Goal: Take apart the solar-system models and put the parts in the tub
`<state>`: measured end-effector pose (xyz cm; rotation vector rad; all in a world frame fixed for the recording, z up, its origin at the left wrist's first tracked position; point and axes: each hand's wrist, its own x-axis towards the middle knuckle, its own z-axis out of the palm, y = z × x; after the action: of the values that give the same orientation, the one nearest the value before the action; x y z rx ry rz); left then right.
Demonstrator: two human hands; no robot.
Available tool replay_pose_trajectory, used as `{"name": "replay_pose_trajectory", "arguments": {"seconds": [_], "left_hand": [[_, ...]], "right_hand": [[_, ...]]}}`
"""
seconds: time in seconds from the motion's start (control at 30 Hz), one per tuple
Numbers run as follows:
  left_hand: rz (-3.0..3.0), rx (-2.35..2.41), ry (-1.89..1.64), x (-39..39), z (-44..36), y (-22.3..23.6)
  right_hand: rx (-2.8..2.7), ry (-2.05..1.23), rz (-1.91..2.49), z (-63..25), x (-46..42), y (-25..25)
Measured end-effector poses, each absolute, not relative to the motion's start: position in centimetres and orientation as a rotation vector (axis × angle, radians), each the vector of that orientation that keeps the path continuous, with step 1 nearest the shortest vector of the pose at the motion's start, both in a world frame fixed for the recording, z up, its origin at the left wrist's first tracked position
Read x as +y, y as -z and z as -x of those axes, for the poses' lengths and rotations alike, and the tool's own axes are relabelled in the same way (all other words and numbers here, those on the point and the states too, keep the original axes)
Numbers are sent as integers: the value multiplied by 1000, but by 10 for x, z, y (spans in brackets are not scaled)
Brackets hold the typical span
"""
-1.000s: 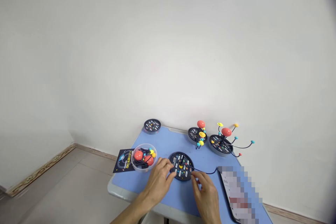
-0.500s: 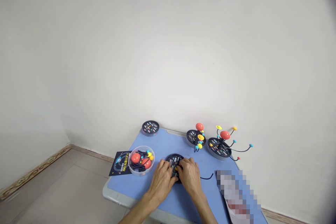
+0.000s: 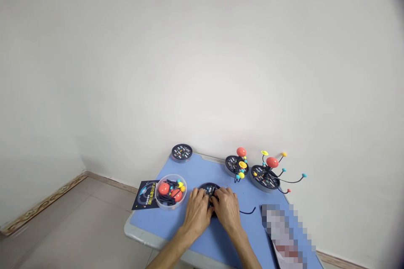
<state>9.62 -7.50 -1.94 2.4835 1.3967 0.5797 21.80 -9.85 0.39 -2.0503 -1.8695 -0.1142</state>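
Observation:
A round black base [image 3: 209,188] with small printed labels lies on the blue table in front of me, largely covered by my hands. My left hand [image 3: 198,209] is closed on its left side, fingers bent over the disc and thumb low near its front. On the right side my right hand [image 3: 226,207] grips the base too, its thumb and fingertips turned in toward the middle. A bit of yellow-orange shows there between the two hands; what the fingertips press is hidden. A thin black rod [image 3: 248,211] with a bent end sticks out to the right of my right hand.
A clear tub [image 3: 157,201] of red, yellow and blue balls and black rods stands left, beside a dark printed card [image 3: 143,195]. Behind are another black base [image 3: 182,152] and two planet models [image 3: 241,152] [image 3: 272,162]. A pixelated flat object [image 3: 280,235] lies front right.
My hands have drawn slightly closer together over the base, covering more of its middle. The whole view has shifted slightly; the other things stay in place.

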Motion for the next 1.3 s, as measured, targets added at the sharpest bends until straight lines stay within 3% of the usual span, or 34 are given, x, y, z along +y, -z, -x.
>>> {"name": "replay_pose_trajectory", "arguments": {"seconds": [1.13,1.3], "left_hand": [[-2419,1565,-642,-69,-110,23],[-2284,1416,-971,-77,-101,16]], "right_hand": [[-1770,161,1841,-227,-95,-32],[-1849,159,1802,-230,-111,-33]]}}
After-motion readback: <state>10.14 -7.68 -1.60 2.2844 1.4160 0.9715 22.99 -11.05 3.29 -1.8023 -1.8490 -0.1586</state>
